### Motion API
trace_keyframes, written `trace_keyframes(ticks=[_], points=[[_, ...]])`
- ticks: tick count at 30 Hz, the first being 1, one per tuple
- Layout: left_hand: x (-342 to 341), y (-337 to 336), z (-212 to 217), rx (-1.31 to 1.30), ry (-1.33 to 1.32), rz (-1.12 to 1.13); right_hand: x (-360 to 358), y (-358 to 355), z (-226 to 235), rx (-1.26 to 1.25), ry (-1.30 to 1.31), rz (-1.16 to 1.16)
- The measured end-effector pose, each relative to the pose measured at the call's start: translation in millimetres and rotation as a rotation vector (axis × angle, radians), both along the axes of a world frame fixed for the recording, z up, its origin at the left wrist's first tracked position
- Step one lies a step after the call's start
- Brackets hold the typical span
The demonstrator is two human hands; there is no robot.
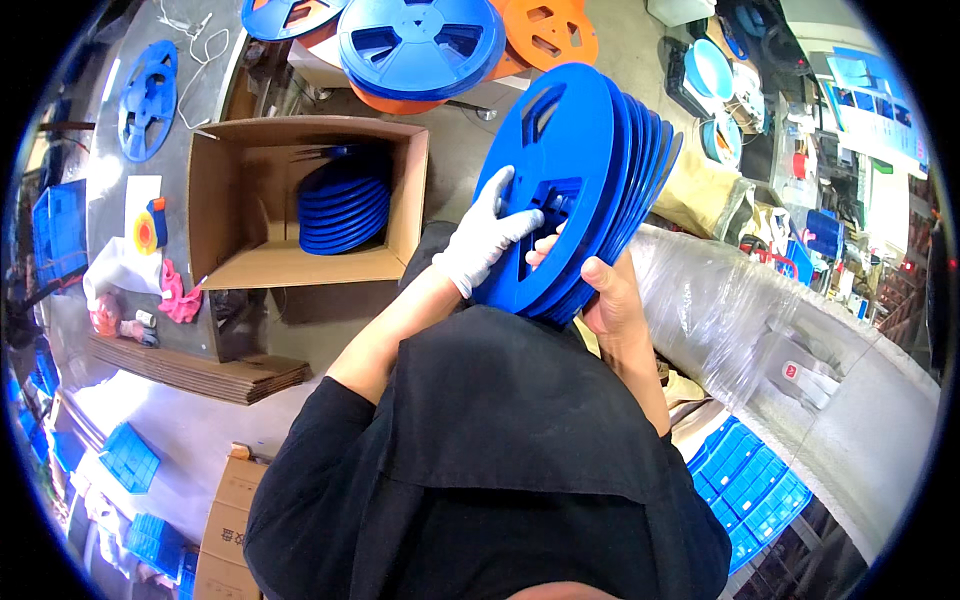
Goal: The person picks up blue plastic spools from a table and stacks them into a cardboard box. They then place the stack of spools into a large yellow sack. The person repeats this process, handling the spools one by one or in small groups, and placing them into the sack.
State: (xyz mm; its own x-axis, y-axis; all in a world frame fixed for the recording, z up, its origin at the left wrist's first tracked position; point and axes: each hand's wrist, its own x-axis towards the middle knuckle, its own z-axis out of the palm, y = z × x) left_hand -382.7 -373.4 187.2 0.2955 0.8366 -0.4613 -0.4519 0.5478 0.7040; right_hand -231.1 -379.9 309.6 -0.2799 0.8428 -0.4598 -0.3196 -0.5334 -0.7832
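Observation:
A thick stack of blue plastic reels [588,125] is held upright and tilted in front of my chest, several reels pressed face to face. My left hand [484,240], in a white glove, grips the near reel's left side, with fingers and thumb at its cutouts. Bare, my right hand [614,296] supports the stack's lower right, its thumb by the rim and some fingertips showing through a cutout. To the left stands an open cardboard box [407,190]. More blue reels [342,212] lie stacked and leaning inside it.
Beyond the box, large blue reels [420,45] rest on orange reels [552,32]. A blue reel [148,100] and a pink cloth [178,292] lie on the left table. Flattened cardboard [200,370] sits below. Plastic-wrapped material [700,290] and blue crates [745,490] are right.

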Motion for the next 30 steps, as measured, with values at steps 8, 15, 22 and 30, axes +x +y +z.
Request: trace_keyframes(ticks=[8,15,22,30], points=[[-85.5,-15.7,-3.6,-0.047,-1.061,0.311,55.2,-15.1,-23.6,0.013,0.013,-0.149],[-78.9,-31.0,-4.6,-0.021,-1.415,0.190,69.1,-18.4,-23.2,0.013,0.101,-0.259],[-70.7,-31.8,-5.6,-0.042,-1.480,0.248,81.8,-22.3,-24.2,-0.003,0.108,-0.344],[-70.9,-24.2,-12.6,-0.103,-1.399,0.345,85.7,-18.8,-29.9,-0.039,0.124,-0.359]])
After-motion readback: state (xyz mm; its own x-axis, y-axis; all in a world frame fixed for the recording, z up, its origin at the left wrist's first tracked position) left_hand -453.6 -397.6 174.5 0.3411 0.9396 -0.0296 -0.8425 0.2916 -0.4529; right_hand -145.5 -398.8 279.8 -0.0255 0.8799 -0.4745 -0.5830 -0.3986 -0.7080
